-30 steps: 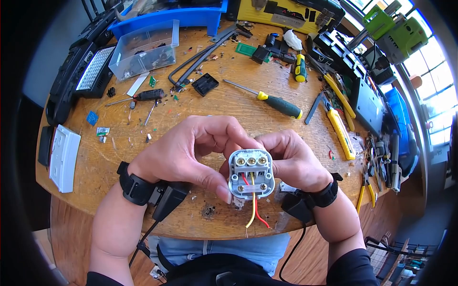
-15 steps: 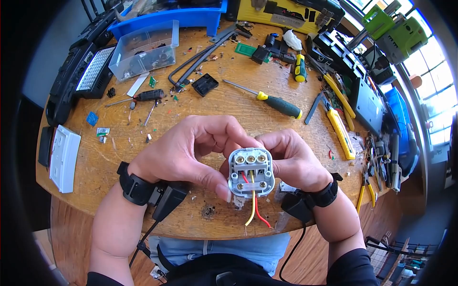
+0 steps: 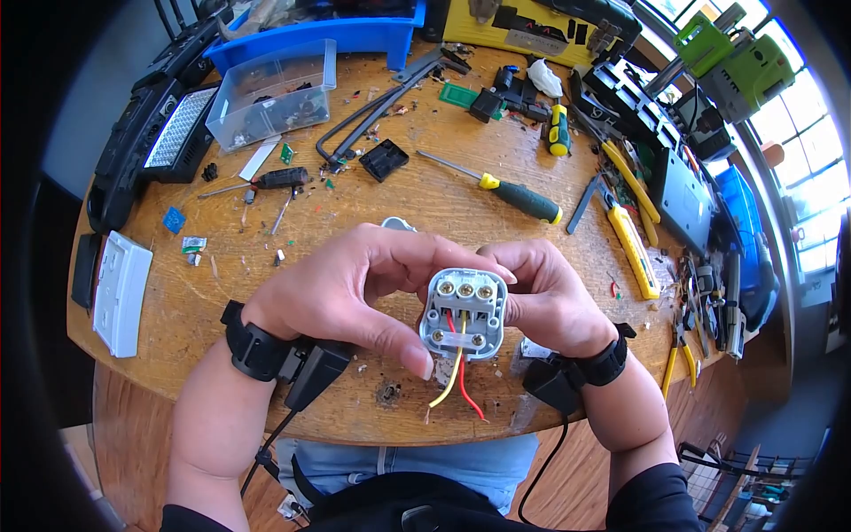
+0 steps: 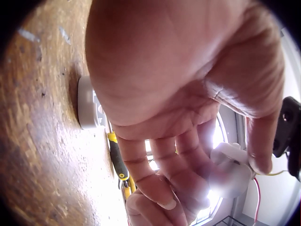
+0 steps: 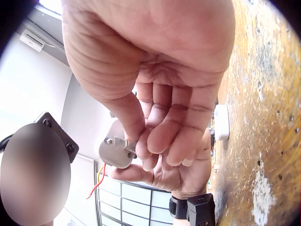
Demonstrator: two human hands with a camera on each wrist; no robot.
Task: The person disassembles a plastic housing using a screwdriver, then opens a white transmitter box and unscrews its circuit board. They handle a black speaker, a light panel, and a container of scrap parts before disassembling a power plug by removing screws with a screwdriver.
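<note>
An open grey-white electrical connector [image 3: 464, 315] is held up over the front of the bench. Three brass screw terminals line its top, and a screwed strip crosses the red wire [image 3: 468, 390] and yellow wire [image 3: 454, 387], whose bare ends hang free below. My right hand [image 3: 554, 297] pinches its right side with thumb and curled index finger. My left hand [image 3: 332, 288] curls round it from the other side, index fingertip at the upper right corner and thumb at the lower left edge. In the left wrist view, a white shell piece [image 4: 87, 103] lies on the bench.
Beyond the hands lies a green-and-yellow screwdriver [image 3: 523, 197]. A yellow utility knife [image 3: 634, 253] and yellow-handled pliers [image 3: 680, 355] lie right. At left are a white socket panel [image 3: 121, 293] and a smaller dark screwdriver [image 3: 279, 177]. A clear bin [image 3: 270, 102] stands at the back.
The connector has shifted slightly left and tilted, and its wire ends have swung left. My left index finger has reached across its top corner. A grey piece now shows beyond my left hand.
</note>
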